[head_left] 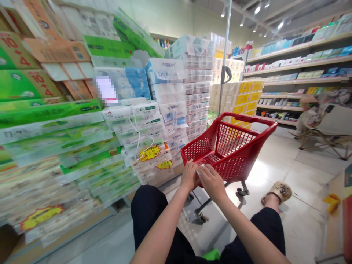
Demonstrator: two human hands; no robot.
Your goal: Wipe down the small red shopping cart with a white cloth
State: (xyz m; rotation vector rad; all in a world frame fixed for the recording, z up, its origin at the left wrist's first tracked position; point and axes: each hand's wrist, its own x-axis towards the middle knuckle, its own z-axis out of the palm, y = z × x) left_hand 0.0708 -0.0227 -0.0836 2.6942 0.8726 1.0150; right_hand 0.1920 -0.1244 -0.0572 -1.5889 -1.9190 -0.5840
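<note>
Hands together, left hand (189, 177) and right hand (211, 182) touching at near rim of red trolley basket (242, 141); small white item pinched between, unidentifiable; basket apparently bare beside stacked tissue packs (143, 135).

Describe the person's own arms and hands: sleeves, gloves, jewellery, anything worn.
Both forearms are bare right down to the frame's lower edge, with no sleeve in view. The left hand and right hand wear no gloves, and no ring, watch or bracelet shows on the visible sides. No markings, straps or cables are on them.
</note>
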